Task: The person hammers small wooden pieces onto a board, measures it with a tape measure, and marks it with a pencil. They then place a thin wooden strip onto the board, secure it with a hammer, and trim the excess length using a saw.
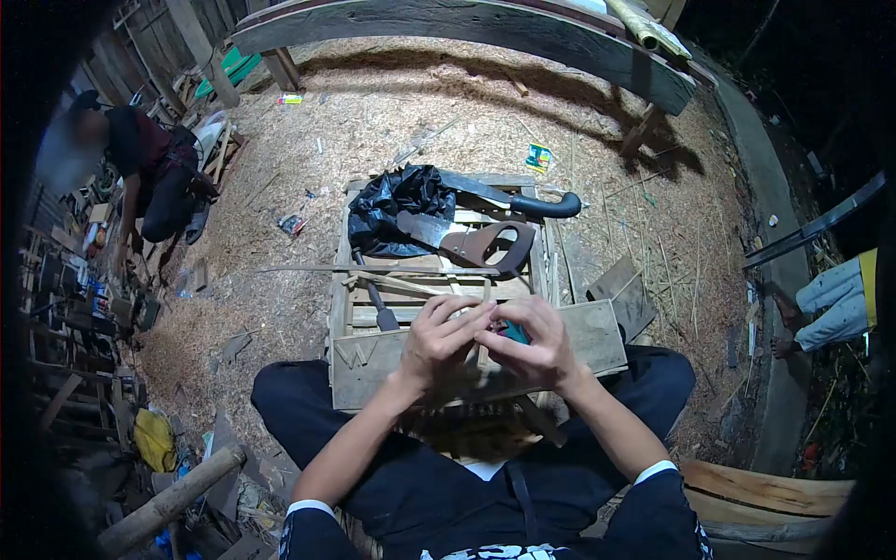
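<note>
Both hands meet above a wooden board [593,338] that lies across the near end of a slatted crate [341,289]. My left hand [443,338] has its fingers bent, their tips touching the other hand. My right hand [534,341] is pinched closed at the fingertips. What lies between the fingers is too small to make out. A bit of green shows just behind the right fingers. Small wood strips [353,353] rest on the board's left end. Beyond the hands are a handsaw [481,245], a black plastic bag [397,210] and a machete with a black handle [546,205].
A long wooden bench [467,33] spans the far side. One person [159,168] crouches at the far left; another person's legs [835,285] show at the right. A log [173,499] and a yellow bag [154,439] lie lower left. Shavings cover the ground.
</note>
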The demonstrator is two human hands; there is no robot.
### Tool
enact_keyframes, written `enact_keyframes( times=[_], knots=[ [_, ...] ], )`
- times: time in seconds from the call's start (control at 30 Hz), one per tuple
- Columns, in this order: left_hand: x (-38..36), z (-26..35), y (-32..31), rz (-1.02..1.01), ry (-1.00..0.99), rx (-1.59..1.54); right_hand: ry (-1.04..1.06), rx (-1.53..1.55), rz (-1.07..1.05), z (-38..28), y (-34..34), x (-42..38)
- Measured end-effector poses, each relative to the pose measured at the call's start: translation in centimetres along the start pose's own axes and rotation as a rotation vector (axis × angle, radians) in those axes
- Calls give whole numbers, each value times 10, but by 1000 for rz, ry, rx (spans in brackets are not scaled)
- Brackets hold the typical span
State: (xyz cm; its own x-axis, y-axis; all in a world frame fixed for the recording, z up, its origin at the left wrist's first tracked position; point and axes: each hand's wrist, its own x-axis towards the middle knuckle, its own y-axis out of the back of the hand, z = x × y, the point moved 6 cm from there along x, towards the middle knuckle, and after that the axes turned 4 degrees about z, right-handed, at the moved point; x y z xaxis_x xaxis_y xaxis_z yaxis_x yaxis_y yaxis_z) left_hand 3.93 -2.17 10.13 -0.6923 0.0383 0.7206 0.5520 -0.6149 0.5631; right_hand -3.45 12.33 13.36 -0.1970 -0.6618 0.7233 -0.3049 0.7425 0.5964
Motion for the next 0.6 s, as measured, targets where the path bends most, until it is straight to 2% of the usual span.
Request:
enact_keyframes(
  times=[0.07,0.13,0.23,0.4,0.6],
  knots=[
    [1,0,6,14,-4,14,131,-224,63,-8,2,4],
    [1,0,16,52,51,-69,136,-282,58,-12,5,8],
    [-3,7,32,76,18,-107,93,-395,46,-7,4,7],
    [-12,14,28,93,-50,-96,38,-446,-6,-7,-3,2],
    [-16,2,29,178,89,-164,-13,-350,-18,-6,-9,3]
  ],
)
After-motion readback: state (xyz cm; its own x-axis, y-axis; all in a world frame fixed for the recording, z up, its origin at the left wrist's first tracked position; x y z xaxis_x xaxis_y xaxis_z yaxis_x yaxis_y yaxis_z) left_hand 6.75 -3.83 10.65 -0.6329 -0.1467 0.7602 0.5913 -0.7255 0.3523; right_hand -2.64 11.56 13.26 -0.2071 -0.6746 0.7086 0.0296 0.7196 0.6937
